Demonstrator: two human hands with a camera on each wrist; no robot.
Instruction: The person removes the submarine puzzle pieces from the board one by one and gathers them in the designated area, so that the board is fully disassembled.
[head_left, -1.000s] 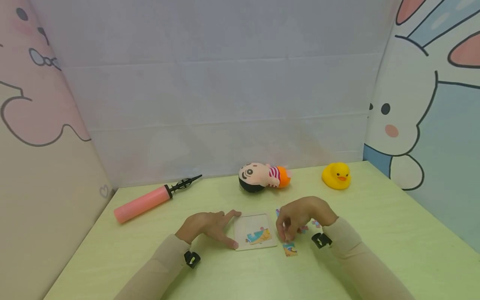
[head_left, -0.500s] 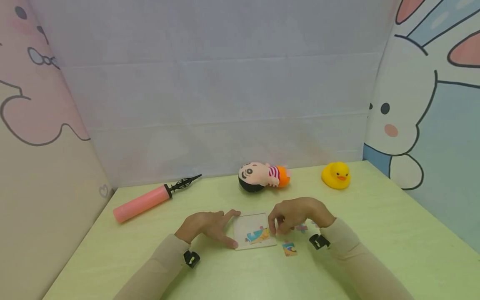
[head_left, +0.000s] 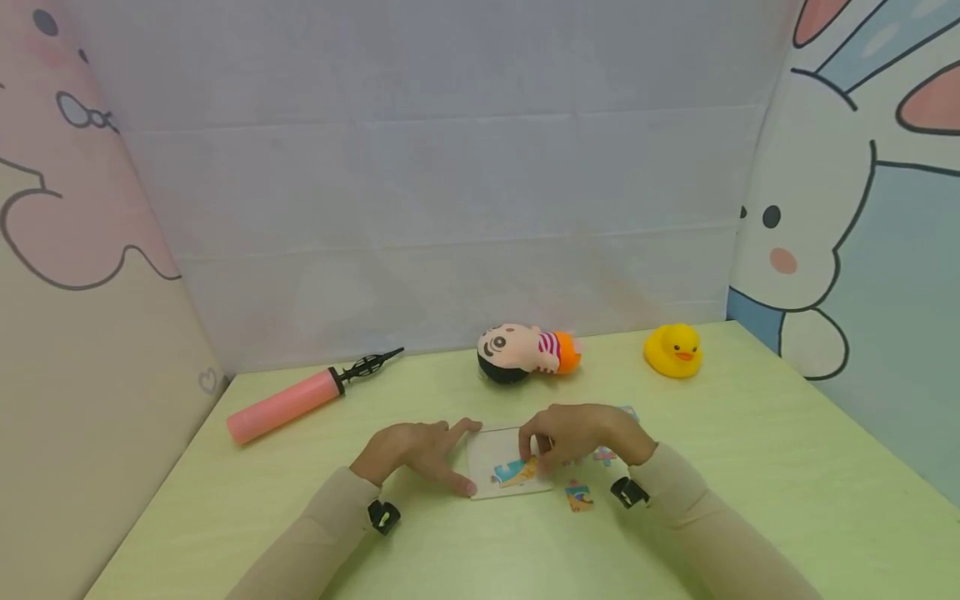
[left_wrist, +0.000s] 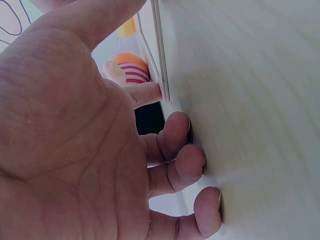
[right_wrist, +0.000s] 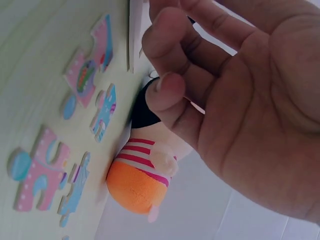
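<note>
A pale square puzzle tray [head_left: 483,452] lies flat on the table with a blue-and-gold puzzle piece [head_left: 512,473] inside it. My left hand [head_left: 420,453] spreads thumb and forefinger against the tray's left corners; its other fingertips rest on the table in the left wrist view. Over the tray's right side, my right hand [head_left: 579,432] has curled, pinched-together fingers at a puzzle piece, which they mostly hide. Just right of the tray lies a loose orange-and-blue piece [head_left: 579,497]. Several pink and blue pieces, including a pink dotted one [right_wrist: 42,167], are scattered beneath the right wrist.
Along the back of the table lie a pink hand pump [head_left: 285,406], a doll [head_left: 513,354] with a striped top and orange bottom, and a yellow rubber duck [head_left: 673,351]. A light backdrop [head_left: 465,200] and cartoon-printed side walls enclose the table.
My right hand has moved left from the loose pieces to over the tray's right side, uncovering more of those pieces. My left hand and the tray stay in place.
</note>
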